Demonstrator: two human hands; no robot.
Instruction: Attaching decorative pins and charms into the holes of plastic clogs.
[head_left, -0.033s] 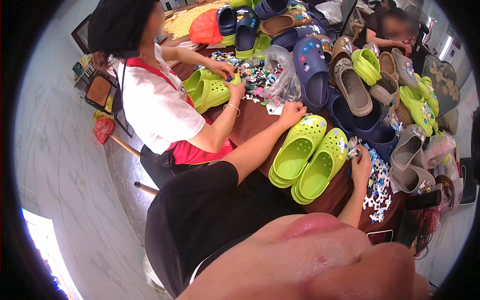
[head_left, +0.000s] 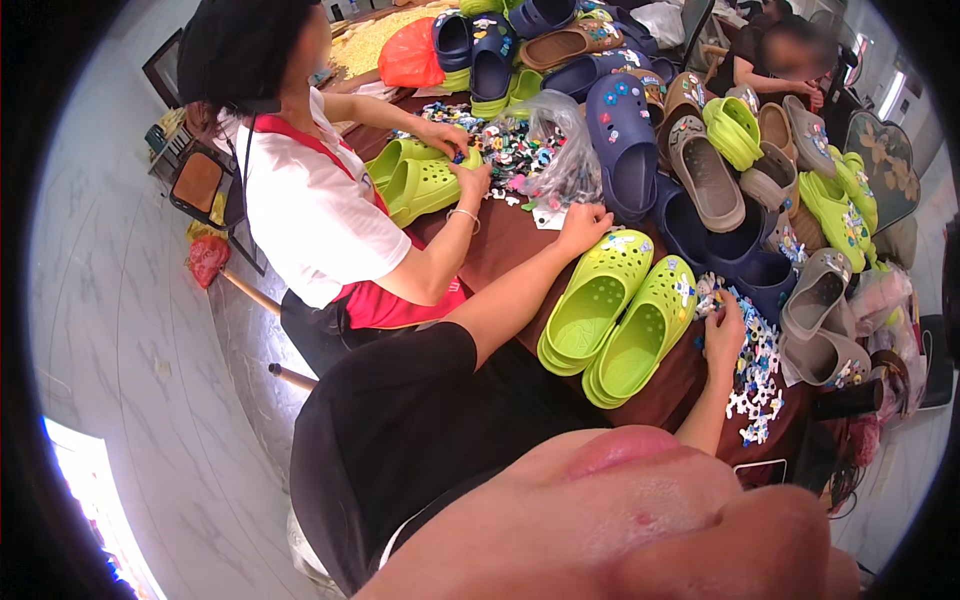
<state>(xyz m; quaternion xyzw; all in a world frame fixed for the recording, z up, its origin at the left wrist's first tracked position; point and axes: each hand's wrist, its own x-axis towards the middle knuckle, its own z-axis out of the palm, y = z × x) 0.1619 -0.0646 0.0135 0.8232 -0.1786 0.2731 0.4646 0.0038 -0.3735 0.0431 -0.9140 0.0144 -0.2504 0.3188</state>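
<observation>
A pair of lime-green clogs stands before me, toes pointing away: a left clog (head_left: 597,300) and a right clog (head_left: 645,335), both with small charms on their toes. Just beyond the left clog's toe is my left hand (head_left: 585,228), its fingers curled in; what they hold, if anything, is hidden. My right hand (head_left: 724,325) is beside the right clog, at the upper end of a heap of white and blue shoe charms (head_left: 757,370). Its thumb and fingers are bent together among the charms. Any piece between them is too small to make out.
Charm-covered navy clogs (head_left: 622,150), brown ones and grey clogs (head_left: 822,300) are piled at the back and right. A clear plastic bag (head_left: 565,150) lies by mixed charms. At my left a co-worker (head_left: 320,210) handles lime-green clogs (head_left: 425,185). A phone (head_left: 760,474) is near the table edge.
</observation>
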